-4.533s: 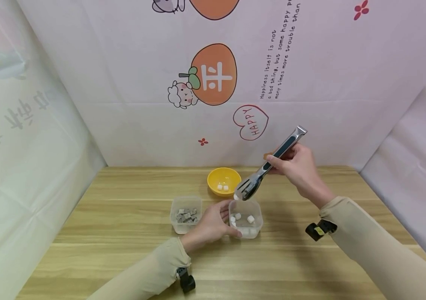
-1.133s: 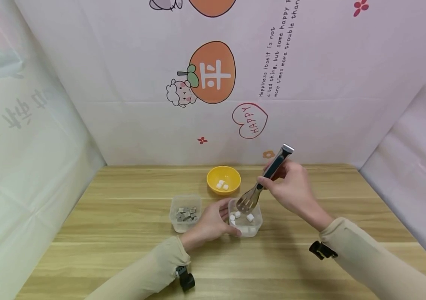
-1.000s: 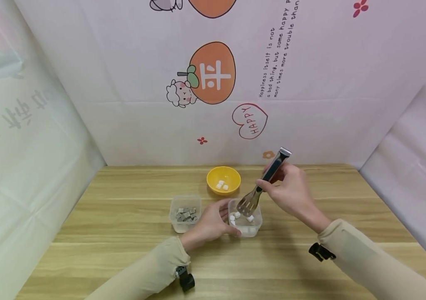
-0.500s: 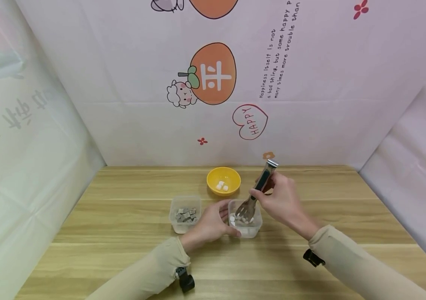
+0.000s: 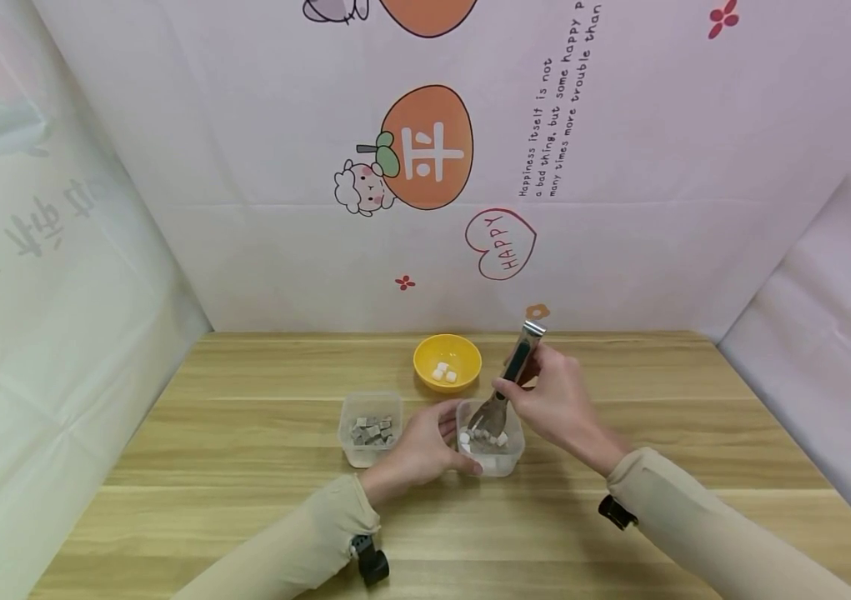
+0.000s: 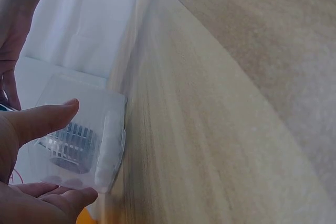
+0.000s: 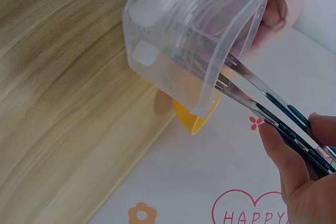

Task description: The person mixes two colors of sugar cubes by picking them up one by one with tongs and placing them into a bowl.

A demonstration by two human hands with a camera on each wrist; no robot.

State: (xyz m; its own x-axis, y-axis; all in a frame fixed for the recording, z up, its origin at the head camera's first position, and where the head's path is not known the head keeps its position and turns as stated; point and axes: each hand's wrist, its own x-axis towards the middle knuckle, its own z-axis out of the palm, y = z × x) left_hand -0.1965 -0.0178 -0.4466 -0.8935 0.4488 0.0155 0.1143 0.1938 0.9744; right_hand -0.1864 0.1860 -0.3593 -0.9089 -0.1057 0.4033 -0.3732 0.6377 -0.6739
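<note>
In the head view my left hand holds a clear plastic container by its left side, thumb at the near side and fingers at the far side. Several small rounded white cubes lie in that container. Metal tongs with dark grips are in my right hand, pinched between thumb and fingers. The slotted tong heads reach down inside the container, among the cubes. In the right wrist view the two tong arms stand slightly apart; what lies between their tips is blurred by the container wall.
Behind the container stands a yellow bowl with three white cubes in it. To the left, a second clear container holds several grey cubes. A printed white cloth rises at the wooden table's back edge.
Earlier the tongs were beside the yellow bowl with a white cube, and the bowl went from two cubes to three. The tongs then moved down into the clear container. My left hand stayed put.
</note>
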